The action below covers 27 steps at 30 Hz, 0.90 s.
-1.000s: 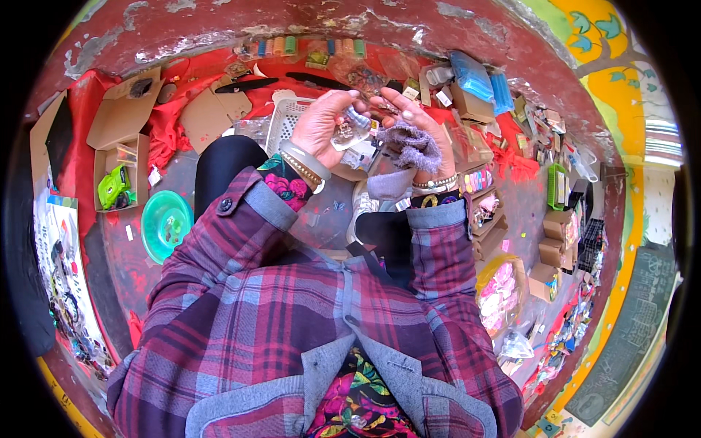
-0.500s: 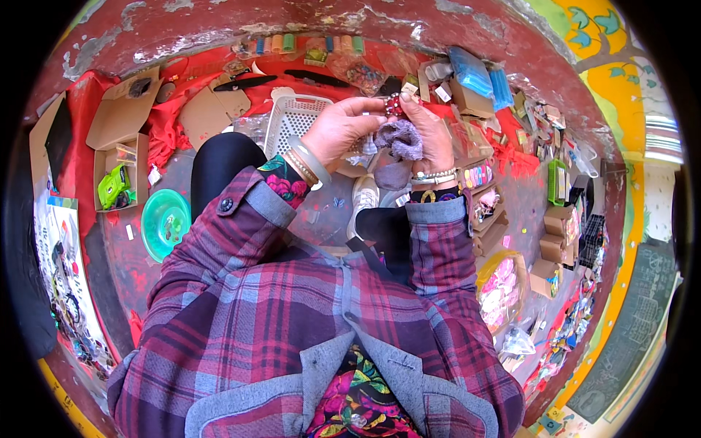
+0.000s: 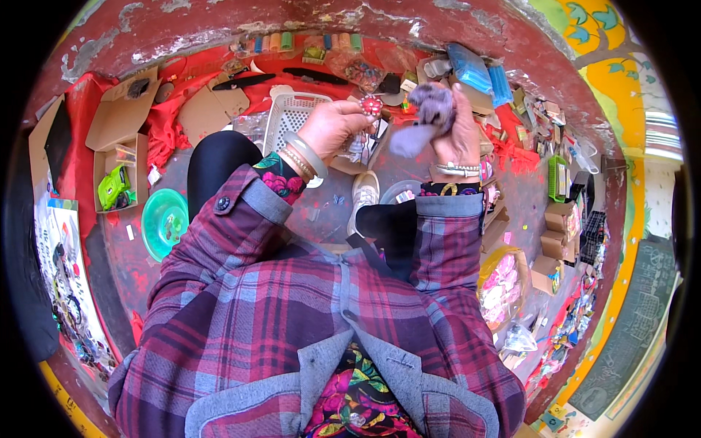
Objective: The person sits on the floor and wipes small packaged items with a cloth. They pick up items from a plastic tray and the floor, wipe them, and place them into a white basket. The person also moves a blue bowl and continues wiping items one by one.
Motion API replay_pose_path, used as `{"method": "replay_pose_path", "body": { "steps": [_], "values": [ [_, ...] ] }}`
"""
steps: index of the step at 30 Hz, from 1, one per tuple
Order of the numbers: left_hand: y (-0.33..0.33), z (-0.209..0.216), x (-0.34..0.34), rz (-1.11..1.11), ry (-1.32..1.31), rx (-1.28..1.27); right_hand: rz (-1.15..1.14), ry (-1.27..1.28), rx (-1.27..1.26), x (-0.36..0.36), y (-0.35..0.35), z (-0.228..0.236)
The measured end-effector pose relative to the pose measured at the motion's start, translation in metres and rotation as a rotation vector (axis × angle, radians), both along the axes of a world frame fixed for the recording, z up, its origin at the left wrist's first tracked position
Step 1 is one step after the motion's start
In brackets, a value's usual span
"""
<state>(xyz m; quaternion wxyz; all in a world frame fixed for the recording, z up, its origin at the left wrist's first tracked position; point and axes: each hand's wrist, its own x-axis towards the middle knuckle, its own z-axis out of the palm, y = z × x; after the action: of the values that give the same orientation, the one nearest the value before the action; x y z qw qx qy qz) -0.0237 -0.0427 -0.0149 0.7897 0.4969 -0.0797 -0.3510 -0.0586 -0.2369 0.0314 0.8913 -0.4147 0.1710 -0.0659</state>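
A small red ornament with white, bead-like spots (image 3: 372, 107) is pinched between the fingertips of my left hand (image 3: 334, 130). To its right, my right hand (image 3: 460, 133) is closed around a crumpled greyish-purple cloth (image 3: 432, 108), whose lower end hangs loose and is blurred. The two hands are apart, both raised over the floor in front of my knees. Beyond my left hand stands a white perforated plastic basket (image 3: 281, 120). Under the hands, an open carton (image 3: 365, 157) is partly hidden.
On the left are a green basin (image 3: 166, 225) and a cardboard box (image 3: 109, 164) holding a bright green object. Blue packets (image 3: 471, 69) lie at the back right. Pink pieces fill a yellow-rimmed bag (image 3: 504, 288), near small brown boxes (image 3: 558, 233). A low red wall (image 3: 241, 25) curves behind.
My hands have drawn apart: the right moved rightward with the cloth, away from the red ornament. My left hand keeps the ornament and has shifted slightly left.
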Motion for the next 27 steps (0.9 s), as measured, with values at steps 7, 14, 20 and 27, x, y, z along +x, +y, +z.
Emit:
{"method": "replay_pose_path", "body": {
  "steps": [7,14,20,27],
  "values": [
    [-0.001,0.002,-0.007,-0.041,-0.048,-0.007,0.09,-0.339,-1.33,0.0,0.049,-0.02],
    [0.001,0.008,-0.011,-0.103,-0.216,0.128,-0.002,-0.021,-1.073,-0.005,0.06,-0.025],
    [0.002,0.006,-0.011,-0.201,-0.215,0.079,0.045,0.071,-0.699,-0.001,0.048,-0.026],
    [0.014,0.011,0.017,-0.044,0.111,-0.154,0.196,0.134,-0.611,-0.004,0.0,-0.021]
  ]
}}
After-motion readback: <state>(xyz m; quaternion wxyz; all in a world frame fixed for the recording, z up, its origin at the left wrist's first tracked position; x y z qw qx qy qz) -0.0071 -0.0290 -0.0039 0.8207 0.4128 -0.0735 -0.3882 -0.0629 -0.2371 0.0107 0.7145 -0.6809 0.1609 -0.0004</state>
